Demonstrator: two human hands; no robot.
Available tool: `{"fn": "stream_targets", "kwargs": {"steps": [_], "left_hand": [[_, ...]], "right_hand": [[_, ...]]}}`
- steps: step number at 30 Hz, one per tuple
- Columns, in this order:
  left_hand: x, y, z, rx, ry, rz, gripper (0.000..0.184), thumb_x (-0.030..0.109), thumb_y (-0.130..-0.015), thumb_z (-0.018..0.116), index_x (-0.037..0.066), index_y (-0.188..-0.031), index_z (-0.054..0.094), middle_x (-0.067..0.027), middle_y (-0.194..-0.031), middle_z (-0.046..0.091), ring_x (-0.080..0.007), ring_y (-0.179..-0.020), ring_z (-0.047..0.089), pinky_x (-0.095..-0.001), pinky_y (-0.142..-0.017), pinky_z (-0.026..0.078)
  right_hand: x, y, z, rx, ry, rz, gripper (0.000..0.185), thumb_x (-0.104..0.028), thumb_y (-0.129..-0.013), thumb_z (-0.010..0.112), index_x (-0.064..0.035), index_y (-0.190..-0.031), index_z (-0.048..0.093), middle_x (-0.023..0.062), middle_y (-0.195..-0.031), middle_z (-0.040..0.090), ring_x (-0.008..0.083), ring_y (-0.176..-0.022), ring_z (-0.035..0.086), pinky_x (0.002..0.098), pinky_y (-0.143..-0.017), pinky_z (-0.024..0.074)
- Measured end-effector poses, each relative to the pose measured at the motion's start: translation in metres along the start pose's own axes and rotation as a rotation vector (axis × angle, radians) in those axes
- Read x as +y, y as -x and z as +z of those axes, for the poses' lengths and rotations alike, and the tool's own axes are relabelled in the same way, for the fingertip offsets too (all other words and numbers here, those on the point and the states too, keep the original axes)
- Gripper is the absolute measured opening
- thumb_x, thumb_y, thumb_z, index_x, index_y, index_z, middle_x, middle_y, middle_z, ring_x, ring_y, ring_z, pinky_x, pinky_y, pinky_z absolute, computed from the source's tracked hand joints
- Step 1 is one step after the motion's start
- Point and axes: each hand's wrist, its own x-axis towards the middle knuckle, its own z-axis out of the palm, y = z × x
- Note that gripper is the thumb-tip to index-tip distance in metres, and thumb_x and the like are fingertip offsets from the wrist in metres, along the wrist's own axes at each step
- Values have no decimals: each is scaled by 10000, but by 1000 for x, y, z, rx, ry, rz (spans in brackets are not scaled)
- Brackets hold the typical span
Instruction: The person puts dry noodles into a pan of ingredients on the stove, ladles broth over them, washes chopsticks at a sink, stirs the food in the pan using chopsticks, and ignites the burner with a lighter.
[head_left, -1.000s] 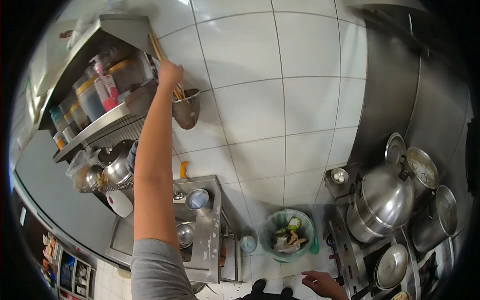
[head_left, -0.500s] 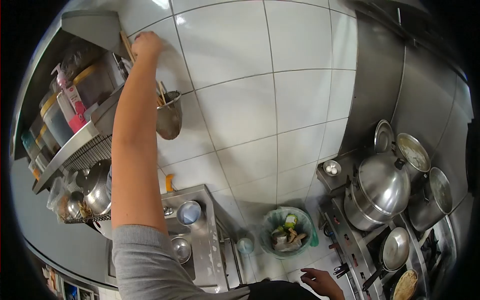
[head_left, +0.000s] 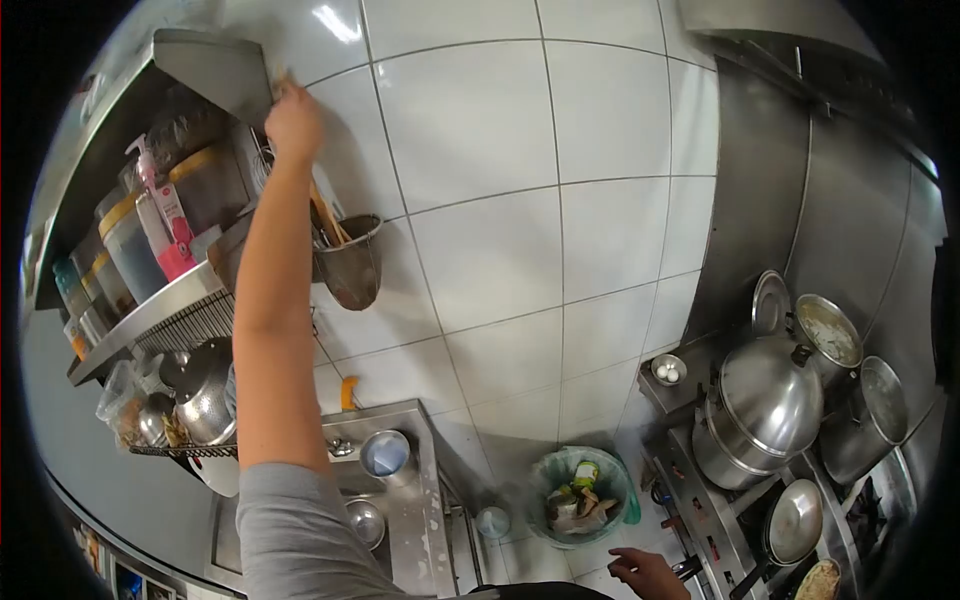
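Observation:
My left hand [head_left: 294, 125] is raised to the upper left against the tiled wall, its fingers closed. A blurred tan tip shows above them, and a wooden stick [head_left: 326, 218] comes out below the wrist into the metal utensil holder [head_left: 352, 272]; the middle stretch is hidden behind my hand and forearm. A whisk [head_left: 262, 168] hangs just left of the wrist. Low on the right, my right hand [head_left: 648, 573] hovers with fingers apart and holds nothing, between the bin [head_left: 543, 517] and the stove.
On the left, a metal shelf [head_left: 150, 318] carries jars and a pink pump bottle [head_left: 166, 215], above a wire rack with pots. Below are the steel sink [head_left: 408, 520] and a metal pot [head_left: 388, 457]. At right stand a large steamer [head_left: 768, 395], pans and a bowl of eggs [head_left: 668, 371].
The view has tilted up, so the scene sits lower. My left hand has come nearer the holder, and the wooden stick seen left of it has shifted right. My right hand stays low.

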Motion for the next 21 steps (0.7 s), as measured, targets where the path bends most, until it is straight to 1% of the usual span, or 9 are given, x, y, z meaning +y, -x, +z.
{"fn": "stream_targets", "kwargs": {"steps": [3, 5, 7, 9, 11, 13, 16, 19, 21], "left_hand": [[4, -11, -37, 194, 178, 98, 393, 225, -836, 582, -69, -1096, 594, -160, -962, 692, -326, -843, 694, -467, -712, 555], [50, 19, -123, 221, 518, 75, 372, 220, -824, 591, -54, -1075, 606, -155, -973, 681, -320, -878, 672, -456, -749, 539], [92, 71, -207, 227, 799, 74, 352, 216, -813, 599, -39, -1055, 618, -151, -984, 670, -314, -912, 650, -444, -785, 523], [131, 141, -283, 233, 1016, 123, 332, 212, -802, 608, -24, -1034, 630, -146, -996, 659, -308, -947, 628, -433, -821, 507], [168, 224, -352, 178, 1220, 198, 312, 208, -790, 617, -9, -1013, 643, -141, -1007, 649, -302, -981, 606, -422, -857, 491], [187, 310, -415, 42, 1419, 247, 292, 203, -779, 625, 7, -992, 655, -136, -1018, 638, -296, -1016, 584, -411, -894, 475], [173, 422, -461, -277, 1607, 286, 263, 197, -762, 638, 29, -961, 673, -129, -1035, 622, -287, -1067, 551, -394, -948, 452], [118, 509, -477, -950, 1651, 372, 238, 180, -783, 629, 58, -987, 654, -101, -1087, 607, -299, -1143, 521, -423, -968, 433], [63, 510, -471, -959, 1975, 22, 285, 148, -814, 647, 29, -1073, 644, -123, -1105, 609, -325, -1148, 534, -414, -965, 445]], "right_hand": [[9, -13, -23, 18, 54, -58, 358, -155, -920, 662, 2, -1237, 606, 99, -947, 727, 144, -821, 678, 290, -739, 542], [-22, -24, -44, 62, -147, -216, 353, -149, -955, 582, 14, -1268, 577, 148, -994, 716, 286, -808, 700, 328, -739, 557], [-83, -29, -64, 92, -392, -315, 358, -220, -971, 569, 20, -1235, 584, 149, -1002, 707, 275, -819, 695, 338, -738, 565], [-126, -40, -69, -42, -709, -567, 408, -308, -979, 533, 18, -1218, 583, 162, -1028, 694, 280, -889, 687, 357, -727, 577], [-155, -55, -72, -409, -1031, -562, 549, -407, -1018, 455, -1, -1387, 447, 174, -1137, 632, 273, -973, 657, 438, -796, 570], [-161, -60, -53, -215, -980, -363, 505, -361, -1025, 420, -39, -1415, 440, 149, -1168, 603, 320, -1058, 612, 539, -961, 467], [-157, -84, -4, -449, -881, -7, 546, -402, -971, 487, 5, -1334, 515, 144, -1038, 686, 315, -1011, 655, 442, -921, 507], [-103, -133, 58, -617, -728, 166, 413, -218, -964, 533, 32, -1294, 545, 100, -943, 664, 275, -946, 666, 382, -894, 509], [-91, -160, 97, -675, -707, 296, 343, -143, -970, 521, 25, -1266, 568, 61, -855, 613, 194, -799, 640, 318, -776, 516]]}}
